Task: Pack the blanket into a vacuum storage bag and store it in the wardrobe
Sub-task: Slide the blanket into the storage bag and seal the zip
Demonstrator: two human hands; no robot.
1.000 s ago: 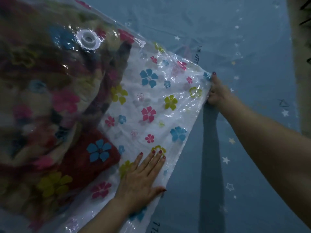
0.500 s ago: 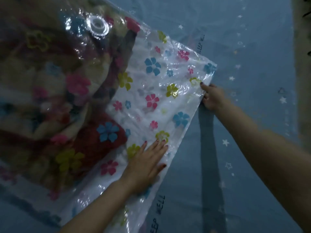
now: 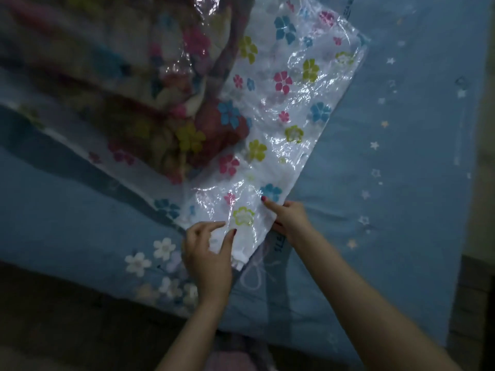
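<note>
On the bed: flowered plush blanket already tucked inside the clear flower-printed plastic vacuum bag
Hands: bag's near corner is pinched by left hand and right hand
Left: sealing, air removal, wardrobe, probably

Home bedroom, dim light. Bed covered by blue sheet printed with stars and flowers; dark floor beside it.

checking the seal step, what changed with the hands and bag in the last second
The right hand slid along the bag edge toward the near corner. The left hand lifted off its flat press and now pinches that corner. The blanket stays inside, the bag on the bed.
</note>
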